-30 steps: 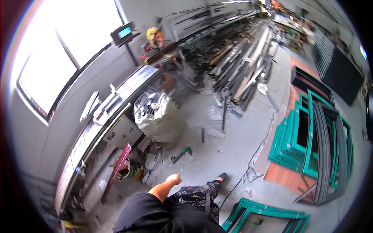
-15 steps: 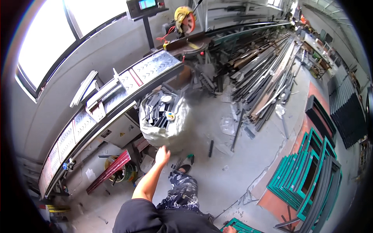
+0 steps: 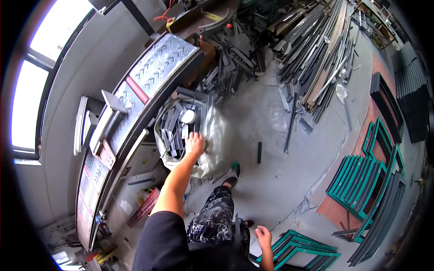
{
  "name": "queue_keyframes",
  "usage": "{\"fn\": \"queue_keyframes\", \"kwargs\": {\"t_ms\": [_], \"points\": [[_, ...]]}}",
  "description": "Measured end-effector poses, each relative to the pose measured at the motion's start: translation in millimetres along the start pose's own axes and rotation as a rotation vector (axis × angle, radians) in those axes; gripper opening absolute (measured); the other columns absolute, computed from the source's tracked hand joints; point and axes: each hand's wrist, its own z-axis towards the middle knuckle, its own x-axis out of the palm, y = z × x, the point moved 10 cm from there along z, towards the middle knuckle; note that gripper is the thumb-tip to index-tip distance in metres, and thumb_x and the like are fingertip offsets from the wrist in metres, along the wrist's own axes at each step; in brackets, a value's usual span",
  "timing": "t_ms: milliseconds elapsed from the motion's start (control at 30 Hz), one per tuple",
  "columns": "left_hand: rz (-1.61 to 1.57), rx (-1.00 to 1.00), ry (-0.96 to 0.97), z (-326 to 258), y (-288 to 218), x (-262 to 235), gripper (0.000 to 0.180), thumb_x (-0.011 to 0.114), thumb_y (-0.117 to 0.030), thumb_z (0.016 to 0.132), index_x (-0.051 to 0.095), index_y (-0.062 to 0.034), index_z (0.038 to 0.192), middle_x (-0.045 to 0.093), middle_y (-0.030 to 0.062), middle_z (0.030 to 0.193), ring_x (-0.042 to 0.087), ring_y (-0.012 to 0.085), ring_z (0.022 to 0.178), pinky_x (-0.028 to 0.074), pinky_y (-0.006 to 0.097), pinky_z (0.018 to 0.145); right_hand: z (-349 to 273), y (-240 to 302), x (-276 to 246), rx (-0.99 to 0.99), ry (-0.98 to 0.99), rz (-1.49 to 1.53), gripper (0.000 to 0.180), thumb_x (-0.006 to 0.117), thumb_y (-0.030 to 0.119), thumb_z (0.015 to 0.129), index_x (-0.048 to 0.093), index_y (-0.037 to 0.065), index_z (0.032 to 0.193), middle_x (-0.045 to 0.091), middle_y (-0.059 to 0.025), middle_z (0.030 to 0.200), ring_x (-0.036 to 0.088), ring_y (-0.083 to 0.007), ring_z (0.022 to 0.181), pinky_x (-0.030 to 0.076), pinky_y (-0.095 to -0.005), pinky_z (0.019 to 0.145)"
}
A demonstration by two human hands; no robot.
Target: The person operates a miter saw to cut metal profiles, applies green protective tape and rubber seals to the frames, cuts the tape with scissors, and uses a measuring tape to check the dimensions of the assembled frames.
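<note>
My left hand (image 3: 194, 145) reaches into the top of a large whitish woven sack (image 3: 212, 156). Its fingers curl down over a roll of tape, which is mostly hidden beneath them. Just beyond the fingertips lies a round white disc-like piece (image 3: 188, 117). Grey profile offcuts (image 3: 171, 128) fill the sack around it. My right hand (image 3: 263, 236) hangs low at my right side, its fingers loosely curled with nothing visible in them. The nearest thing to it is a stack of green and dark frames (image 3: 294, 246) on the floor.
A metal roller conveyor (image 3: 162, 58) runs along the left wall. Long profiles (image 3: 316, 67) are heaped at the far right. More green frames (image 3: 357, 183) lean together on the right. A short dark bar (image 3: 259, 152) lies on the floor beyond my foot.
My left hand has moved forward from in front of the sack onto its contents, covering the roll of tape. My right hand has come further into view. The view has tilted down and shifted.
</note>
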Motion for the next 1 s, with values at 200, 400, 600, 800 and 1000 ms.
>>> {"fn": "queue_keyframes", "kwargs": {"t_ms": [200,400,600,800,1000], "points": [[-0.158,0.073,-0.052,-30,-35,-51,0.038,0.071,-0.018,0.063,0.060,-0.0092,0.098,0.054,0.0138,0.103,0.053,0.0324,0.101,0.045,0.047,0.084,-2,100,-24,-0.195,-0.264,-0.241,0.022,0.068,0.009,0.086,0.065,-0.001,0.105,0.070,-0.0099,0.087,0.067,-0.0184,0.079,0.053,-0.0309,0.074],[-0.524,0.875,0.301,-186,-246,-129,0.056,0.078,-0.025,0.058,0.063,-0.0156,0.112,0.056,0.0176,0.108,0.054,0.0359,0.106,0.048,0.044,0.090,-48,243,-22,-0.501,-0.421,0.037,0.031,0.062,0.016,0.092,0.058,0.003,0.120,0.060,-0.0137,0.115,0.062,-0.0250,0.100,0.053,-0.0338,0.080],[-0.666,1.265,0.670,-367,-432,-176,0.063,0.079,-0.028,0.067,0.056,-0.0014,0.119,0.054,0.0212,0.119,0.050,0.0394,0.114,0.044,0.042,0.098,-117,161,-120,-0.290,-0.619,0.046,0.036,0.052,0.033,0.098,0.064,0.001,0.104,0.067,-0.0171,0.096,0.065,-0.0308,0.088,0.050,-0.0397,0.077],[-0.652,1.274,1.092,-485,-506,-160,0.040,0.072,-0.007,0.082,0.058,-0.0031,0.119,0.065,0.0123,0.102,0.064,0.0208,0.098,0.053,0.034,0.089,-187,-17,-162,-0.211,-0.436,0.849,0.031,0.055,0.026,0.097,0.068,-0.002,0.104,0.069,-0.0081,0.096,0.062,-0.0146,0.088,0.048,-0.0296,0.080],[-0.513,1.286,1.362,-635,-603,-154,0.026,0.073,-0.005,0.080,0.054,-0.0060,0.098,0.053,-0.0021,0.080,0.050,0.0059,0.070,0.043,0.022,0.062,-313,-155,-204,-0.149,-0.760,1.144,0.037,0.062,0.038,0.092,0.072,0.003,0.098,0.067,-0.0016,0.083,0.058,-0.0106,0.077,0.046,-0.0241,0.071]]}}
